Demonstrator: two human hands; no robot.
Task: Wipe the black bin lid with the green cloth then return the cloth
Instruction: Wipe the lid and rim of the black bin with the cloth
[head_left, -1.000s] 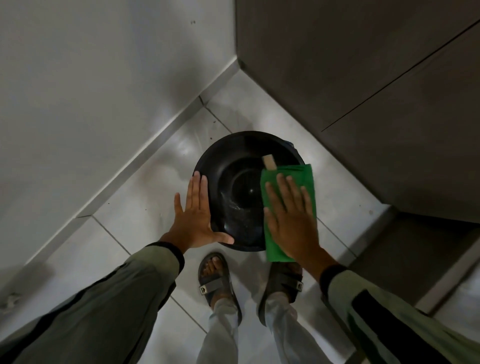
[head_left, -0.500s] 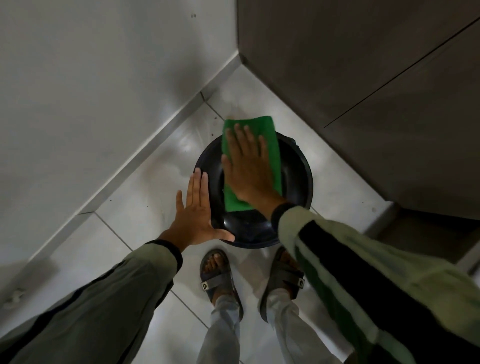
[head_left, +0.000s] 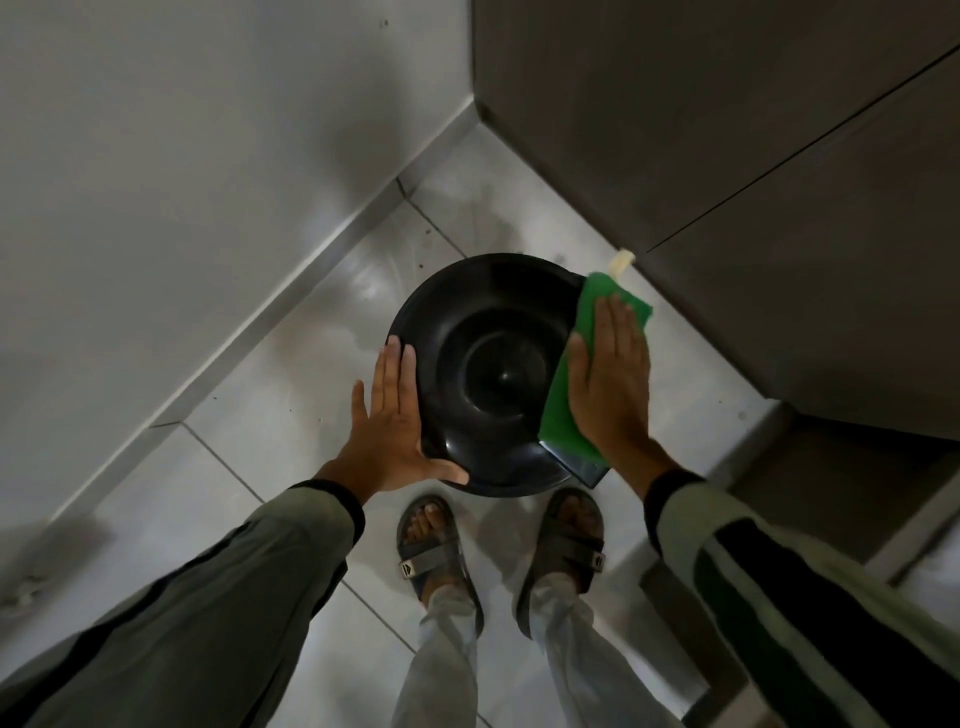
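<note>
A: Surroundings?

B: I log the black bin lid (head_left: 485, 374) at frame centre on pale floor tiles (head_left: 291, 384), in a corner: white wall (head_left: 182, 156) at 10 o'clock, dark cabinet (head_left: 753, 182) at 2 o'clock, close beside the lid's right rim. Two sandals (head_left: 428, 551) at 6 o'clock.

A: Hands?

B: Left hand (head_left: 389, 426) flat, fingers spread, against the lid's 9 o'clock edge. Right hand (head_left: 610, 379) flat, pressing the green cloth (head_left: 563, 410) onto the 3 o'clock rim. Cloth carries a pale tag (head_left: 622, 260); I can read no writing on it.
</note>
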